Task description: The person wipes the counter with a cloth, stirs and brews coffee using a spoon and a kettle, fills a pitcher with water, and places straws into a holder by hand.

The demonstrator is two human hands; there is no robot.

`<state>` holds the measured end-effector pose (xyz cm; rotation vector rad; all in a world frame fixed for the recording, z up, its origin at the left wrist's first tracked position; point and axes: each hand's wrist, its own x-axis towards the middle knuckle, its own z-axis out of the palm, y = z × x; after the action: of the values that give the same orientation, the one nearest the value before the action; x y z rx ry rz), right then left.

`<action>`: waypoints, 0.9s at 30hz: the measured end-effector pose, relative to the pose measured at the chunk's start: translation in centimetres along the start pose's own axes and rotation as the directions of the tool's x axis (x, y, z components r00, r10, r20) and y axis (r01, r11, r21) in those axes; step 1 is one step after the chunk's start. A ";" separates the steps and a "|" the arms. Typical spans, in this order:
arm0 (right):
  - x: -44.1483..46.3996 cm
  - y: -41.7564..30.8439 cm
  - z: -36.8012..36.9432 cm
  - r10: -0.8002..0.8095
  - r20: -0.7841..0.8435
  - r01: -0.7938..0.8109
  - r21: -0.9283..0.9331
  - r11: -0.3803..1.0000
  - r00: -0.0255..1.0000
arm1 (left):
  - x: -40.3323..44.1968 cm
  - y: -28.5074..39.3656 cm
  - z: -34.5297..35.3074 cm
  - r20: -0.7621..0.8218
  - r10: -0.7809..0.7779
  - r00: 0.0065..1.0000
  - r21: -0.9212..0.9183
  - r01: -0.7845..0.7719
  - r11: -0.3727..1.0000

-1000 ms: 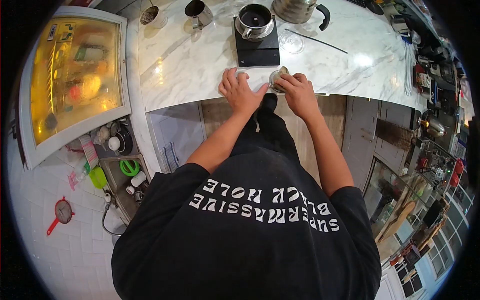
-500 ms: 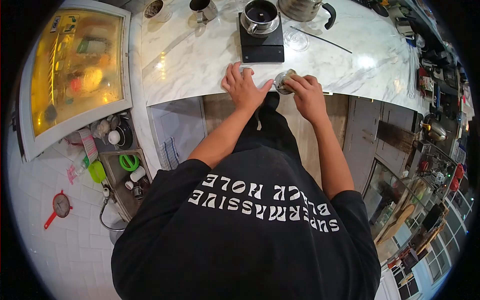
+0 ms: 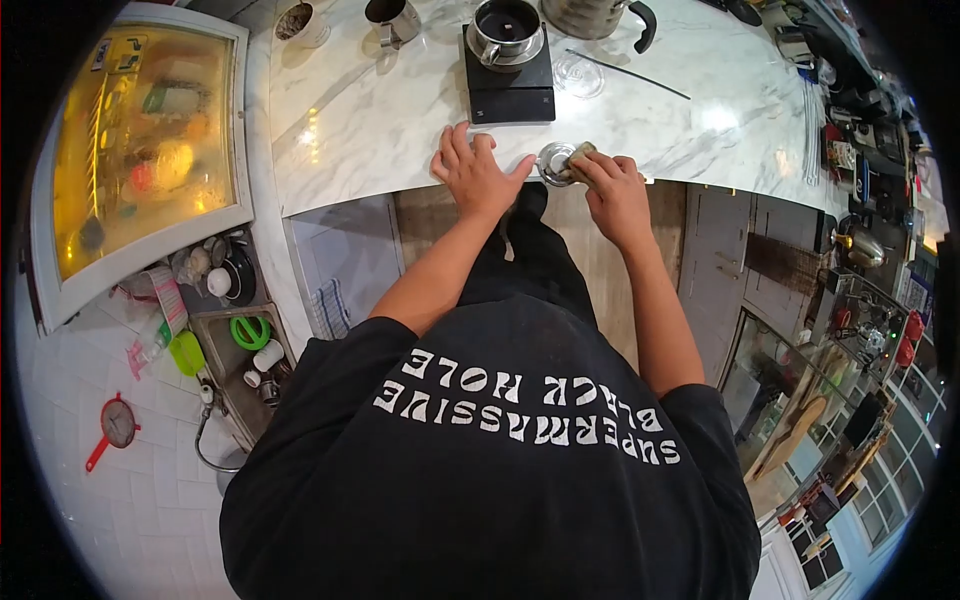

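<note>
At the counter's front edge lies a small round metal dish (image 3: 553, 162), shiny and shallow. My right hand (image 3: 614, 198) pinches a brownish folded cloth (image 3: 581, 154) against the dish's right side. My left hand (image 3: 476, 178) rests palm down on the left, fingers spread, its thumb tip at the dish's left rim; I cannot tell whether it presses on it. Just beyond my hands sits a black scale (image 3: 510, 107). On the scale stands a metal cup (image 3: 507, 28) with dark contents, on a saucer.
A steel kettle (image 3: 583, 14) stands behind right, near a clear round lid (image 3: 581, 77) and a thin dark stick (image 3: 640, 78). At the back left are a metal pitcher (image 3: 391, 20) and a cup of dark grounds (image 3: 300, 22). A sink (image 3: 212, 328) lies to the left.
The view has shifted slightly, so the counter things appear a little farther left. The cloth has moved slightly on the dish, uncovering more of its face. My left hand stays spread beside it.
</note>
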<state>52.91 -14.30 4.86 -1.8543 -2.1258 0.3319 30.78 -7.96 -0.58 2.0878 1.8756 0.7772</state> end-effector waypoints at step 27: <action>-0.3 -3.8 0.3 -0.188 0.215 0.224 -0.156 0.962 0.958 | -0.1 -0.4 0.6 -0.019 0.024 1.000 0.029 -0.023 0.999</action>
<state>49.28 -15.10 5.92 -1.7309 -2.5366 0.2962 30.71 -7.93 -1.31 2.1305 1.8866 0.7830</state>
